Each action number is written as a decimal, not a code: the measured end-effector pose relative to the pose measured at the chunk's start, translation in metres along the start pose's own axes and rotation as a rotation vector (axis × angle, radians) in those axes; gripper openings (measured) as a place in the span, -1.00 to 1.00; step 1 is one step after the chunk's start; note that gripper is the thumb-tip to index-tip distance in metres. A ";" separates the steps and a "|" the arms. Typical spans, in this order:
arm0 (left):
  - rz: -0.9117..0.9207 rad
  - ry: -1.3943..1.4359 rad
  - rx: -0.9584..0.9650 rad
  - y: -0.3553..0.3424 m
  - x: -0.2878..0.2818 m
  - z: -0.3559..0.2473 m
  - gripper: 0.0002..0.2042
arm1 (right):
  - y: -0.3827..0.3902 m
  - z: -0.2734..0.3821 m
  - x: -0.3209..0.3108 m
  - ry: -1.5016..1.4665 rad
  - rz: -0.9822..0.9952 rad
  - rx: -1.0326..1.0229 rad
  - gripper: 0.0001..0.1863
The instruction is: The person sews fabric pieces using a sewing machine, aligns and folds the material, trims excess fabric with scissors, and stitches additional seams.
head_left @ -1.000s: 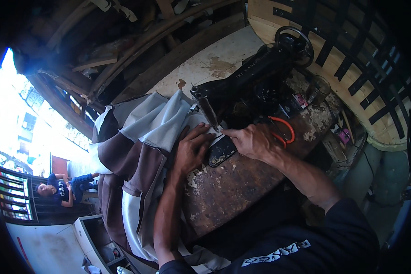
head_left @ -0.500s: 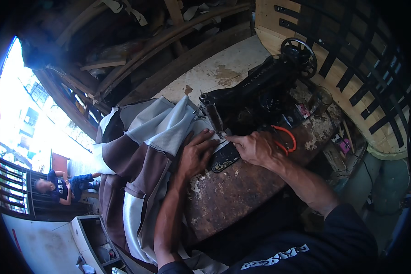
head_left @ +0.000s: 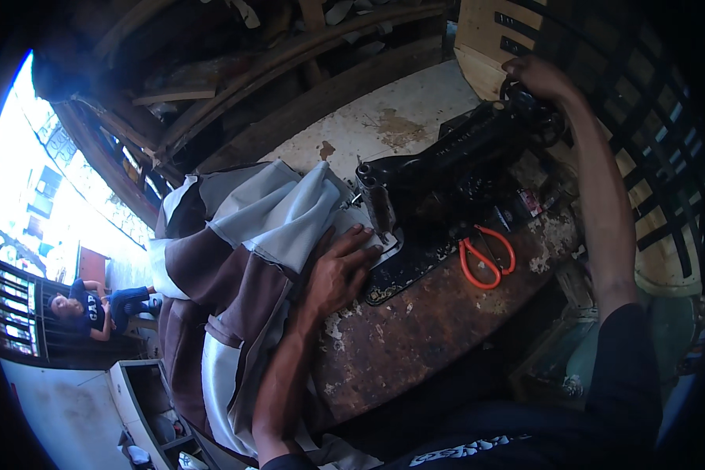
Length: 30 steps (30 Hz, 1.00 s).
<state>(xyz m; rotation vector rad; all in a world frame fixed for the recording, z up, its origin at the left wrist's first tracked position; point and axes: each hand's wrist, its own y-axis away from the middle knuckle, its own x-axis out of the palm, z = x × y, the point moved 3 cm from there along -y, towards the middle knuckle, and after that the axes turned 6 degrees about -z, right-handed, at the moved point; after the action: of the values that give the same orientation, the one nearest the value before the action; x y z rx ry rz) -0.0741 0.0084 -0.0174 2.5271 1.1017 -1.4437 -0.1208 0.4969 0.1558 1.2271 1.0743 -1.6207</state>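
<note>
A black sewing machine [head_left: 446, 150] stands on the worn table. My left hand [head_left: 338, 272] lies on the fabric beside the presser foot, its fingers stretched toward the needle area. The brown and pale grey fabric [head_left: 204, 266] is bunched in folds left of the machine, and its edge runs under the presser foot. At the machine's far right end, my right hand [head_left: 536, 77] grips the top of the handwheel [head_left: 539, 117]; part of its fingers is hidden. Orange-handled scissors [head_left: 482, 270] rest by the machine's base, their blades hard to see.
The brown table [head_left: 415, 345] has a peeling surface. A wooden frame with black webbing [head_left: 642, 117] rises at the right. Wooden beams [head_left: 290, 86] line the back. At far left a person [head_left: 94, 309] sits by a barred gate, near an open white cabinet [head_left: 125, 392].
My right hand has left the fabric by the needle and moved up and right onto the handwheel. The scissors now show more fully. My left hand stays on the fabric.
</note>
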 end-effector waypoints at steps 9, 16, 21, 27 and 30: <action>-0.006 0.001 0.008 0.001 -0.007 -0.005 -0.62 | -0.060 0.050 0.016 -0.589 0.093 0.119 -0.31; -0.033 0.054 -0.021 0.008 -0.004 0.005 -0.61 | -0.080 0.056 0.027 -0.565 0.158 0.153 -0.31; -0.015 0.054 -0.021 0.007 -0.003 0.000 -0.59 | -0.037 0.009 -0.001 -0.029 -0.140 -0.138 -0.49; -0.026 0.023 0.023 0.001 0.002 0.001 -0.61 | -0.026 0.010 0.002 0.145 0.086 0.003 -0.39; -0.050 0.020 -0.040 0.010 -0.005 0.002 -0.64 | -0.011 0.039 0.003 -0.470 -0.218 -0.028 -0.33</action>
<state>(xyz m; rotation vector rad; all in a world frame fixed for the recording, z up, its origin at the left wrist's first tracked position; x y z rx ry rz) -0.0710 -0.0023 -0.0179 2.5105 1.1919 -1.3958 -0.1429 0.4631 0.1608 0.6725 0.9434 -1.9278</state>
